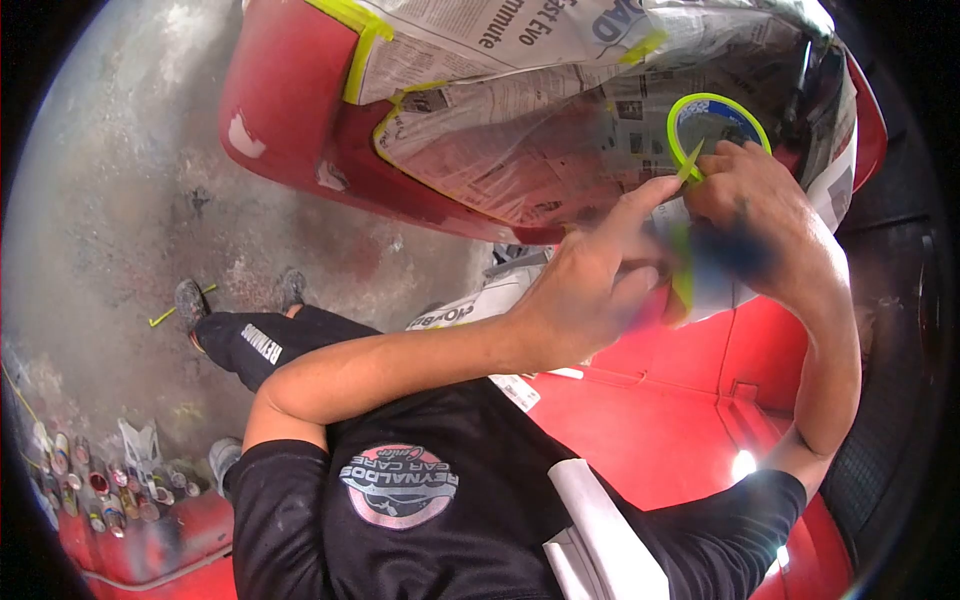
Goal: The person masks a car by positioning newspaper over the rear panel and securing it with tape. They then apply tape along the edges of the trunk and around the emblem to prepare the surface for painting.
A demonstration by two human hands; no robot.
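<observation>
A roll of yellow-green masking tape [672,135] with a blue inner core is in my right hand [765,205], whose fingers are bent over its near edge. My left hand [590,280] is just left of it, with fingertips at a short tape strip [690,165] by the roll. Another length of tape hangs between the hands. A blurred patch covers part of both hands, so the exact grip is hard to see. Right behind them is a red car body part [285,85] masked with printed newspaper [480,130] and yellow-green tape edges.
A bright red panel [640,430] lies below my arms. Rolled white paper [600,530] rests against my black shirt. Several cans [110,485] stand at lower left on a red surface. A scrap of tape [162,318] is near a shoe on the stained concrete floor [120,200].
</observation>
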